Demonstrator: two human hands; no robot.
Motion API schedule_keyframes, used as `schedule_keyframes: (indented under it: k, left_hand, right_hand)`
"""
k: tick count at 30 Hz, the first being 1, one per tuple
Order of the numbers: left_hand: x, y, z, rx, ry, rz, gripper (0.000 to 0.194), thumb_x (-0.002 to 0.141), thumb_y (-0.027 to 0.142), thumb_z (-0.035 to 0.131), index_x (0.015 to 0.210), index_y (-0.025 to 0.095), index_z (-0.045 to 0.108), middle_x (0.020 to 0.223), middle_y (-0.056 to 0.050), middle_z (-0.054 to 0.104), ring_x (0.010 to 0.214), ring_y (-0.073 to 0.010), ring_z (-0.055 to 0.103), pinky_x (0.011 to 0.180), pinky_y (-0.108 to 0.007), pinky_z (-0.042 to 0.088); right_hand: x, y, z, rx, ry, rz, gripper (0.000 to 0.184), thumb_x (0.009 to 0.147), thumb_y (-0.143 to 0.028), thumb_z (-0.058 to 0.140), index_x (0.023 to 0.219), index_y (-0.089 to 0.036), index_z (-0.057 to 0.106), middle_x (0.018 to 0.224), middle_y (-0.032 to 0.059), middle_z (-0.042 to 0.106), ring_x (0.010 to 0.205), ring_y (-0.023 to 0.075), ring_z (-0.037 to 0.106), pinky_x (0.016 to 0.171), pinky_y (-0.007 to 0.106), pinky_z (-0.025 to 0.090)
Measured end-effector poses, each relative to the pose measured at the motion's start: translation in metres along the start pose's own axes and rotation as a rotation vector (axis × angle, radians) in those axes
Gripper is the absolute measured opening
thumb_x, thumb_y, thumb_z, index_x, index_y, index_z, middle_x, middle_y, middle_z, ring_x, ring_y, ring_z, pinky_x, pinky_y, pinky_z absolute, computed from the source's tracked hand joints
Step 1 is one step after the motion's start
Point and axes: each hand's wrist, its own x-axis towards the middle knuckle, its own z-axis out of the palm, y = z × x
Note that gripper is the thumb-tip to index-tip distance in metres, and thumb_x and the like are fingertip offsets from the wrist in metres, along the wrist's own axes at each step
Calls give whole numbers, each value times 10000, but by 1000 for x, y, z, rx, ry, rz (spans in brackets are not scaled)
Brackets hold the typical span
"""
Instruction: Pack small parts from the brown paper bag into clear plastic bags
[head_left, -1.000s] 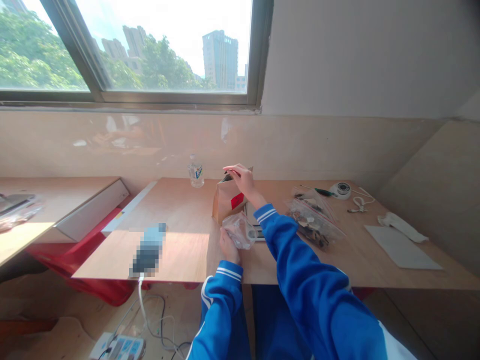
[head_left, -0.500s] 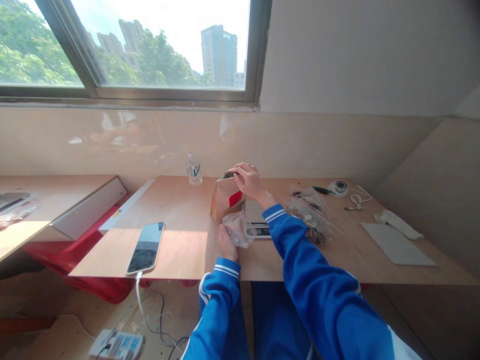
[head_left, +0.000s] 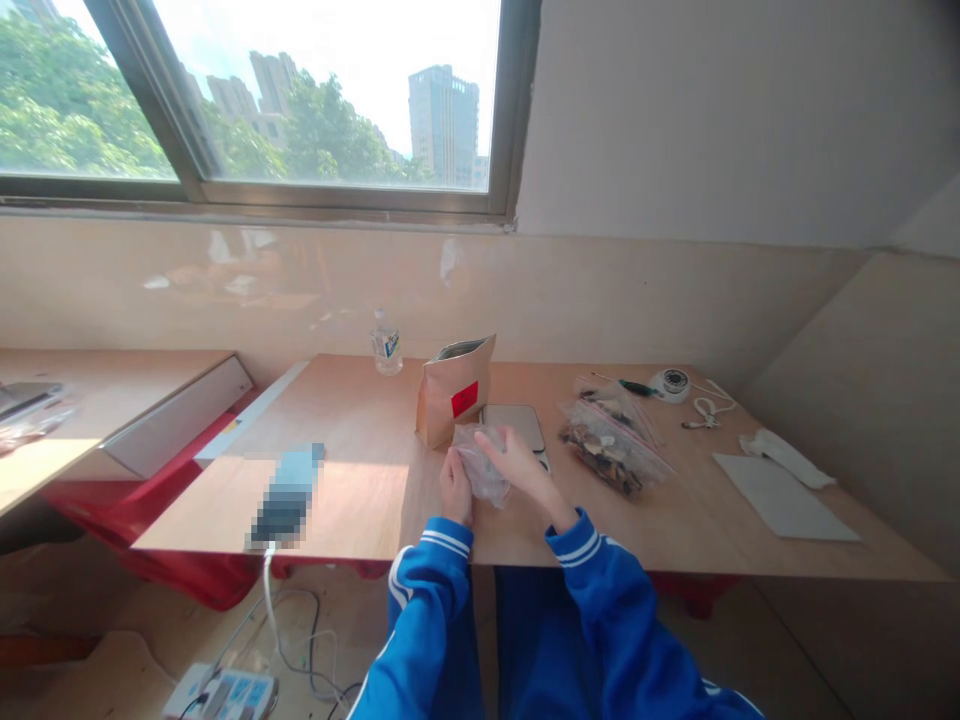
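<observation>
Clear bag between your two hands, paper pouch just beyond them

You have the clear plastic bag [head_left: 487,485] directly between your hands, so neither one is nearer to it. Your left hand [head_left: 455,487] is at its left edge, fingers closed on the film. Your right hand [head_left: 517,462] meets it from the upper right, the thumb side laid against the plastic; the fingers are partly bent, but you cannot tell from here whether the tips pinch or only touch. The bag is crumpled, its longer run slanting from your left fingertips down and right towards you, below your right fingers. What is inside it is too unclear to tell.

Just past your left fingertips stands the brown paper pouch [head_left: 437,410], upright, its mouth gaping at the top and well above your fingers. Its broad face, with the red label [head_left: 464,400], is turned towards you, and neither hand holds it.

Behind your right fingers lies a flat silvery device [head_left: 519,422], partly covered by that hand. Farther right of the same fingers rest the zip bags of dark pieces [head_left: 604,450], well apart from your grip.
</observation>
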Motion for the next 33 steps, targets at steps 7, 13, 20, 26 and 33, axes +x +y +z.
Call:
schedule_keyframes:
  k: [7,13,20,26,33]
  left_hand:
    - [-5,2,-2,348,-187,180,520,807,646,442,690,161,591,633,-1,563,641,-135,523,619,-239,420]
    - [-7,13,-23,452,-366,105,506,771,631,514,637,154,614,585,-6,558,630,-150,526,594,-244,398]
    - [-6,34,-24,185,-369,-213,609,703,691,550,862,120,692,689,-59,659,683,-187,604,649,-288,457]
    - [-2,48,-12,418,-175,128,451,737,608,569,726,160,625,616,1,593,575,-129,520,573,-245,410]
    - [5,60,-24,462,-106,103,400,774,562,539,822,172,616,599,16,588,496,-108,510,464,-207,381]
  right_hand:
    - [-2,15,-6,343,169,51,310,762,-486,566,679,-191,523,569,-22,518,510,128,463,487,245,354]
    - [-21,21,-6,289,276,-21,349,851,-487,454,745,-184,592,582,-7,515,562,154,495,577,268,408]
    - [-38,28,1,235,23,-120,443,919,-490,365,858,-180,677,660,32,613,606,171,539,598,265,410]
    - [-43,21,10,279,254,-1,481,910,-540,331,745,-178,601,610,30,599,566,165,533,585,270,423]
    - [-59,20,12,587,-81,153,429,761,-586,574,922,-188,594,650,-6,608,528,149,557,485,250,435]
